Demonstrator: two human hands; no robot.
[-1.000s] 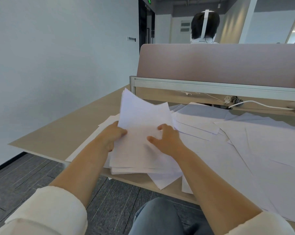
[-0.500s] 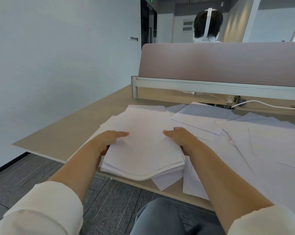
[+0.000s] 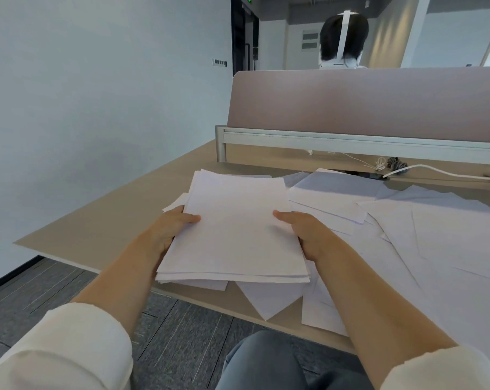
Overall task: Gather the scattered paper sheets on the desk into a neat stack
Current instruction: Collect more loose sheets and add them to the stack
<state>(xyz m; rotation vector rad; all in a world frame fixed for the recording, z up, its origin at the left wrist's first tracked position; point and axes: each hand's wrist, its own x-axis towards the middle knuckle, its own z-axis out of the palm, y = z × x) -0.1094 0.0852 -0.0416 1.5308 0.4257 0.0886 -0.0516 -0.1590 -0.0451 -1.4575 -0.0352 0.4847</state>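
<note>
Beige desk (image 3: 120, 218): wood-look top, largest surface; carries the stack and all other paper; bare board to the left of the stack and beyond it
mauve partition (image 3: 364, 102): upright, beyond the stack at the far side of the desk; sits on a grey metal rail (image 3: 350, 139)
loose sheets (image 3: 449, 249): white, flat, overlapping at odd angles; spread right of the stack out to the frame edge; a few more lie under the stack, one corner (image 3: 269, 301) poking past the front edge of the desk just below the stack's near-right corner
stack (image 3: 238, 229): white sheets, near the front edge of the desk, held between both hands; long sides roughly squared, near edge shows separate layers, far-left corner shows slipped sheets; resting or slightly lifted: cannot tell
sleeves (image 3: 64, 347): white, bunched on the forearms, nearer the camera than the stack
left hand (image 3: 168, 229): at the stack's left edge; thumb (image 3: 191, 219) lies on the top sheet, fingers go under the stack and are hidden; grips the stack
right hand (image 3: 305, 232): at the stack's right edge; thumb (image 3: 283, 214) laid on the top sheet, fingers hidden beneath; grips the stack
head of another person (image 3: 343, 38): beyond the stack, behind the partition, white band over dark hair
white cable (image 3: 440, 171): beyond and right of the stack, under the rail, running to the right frame edge
</note>
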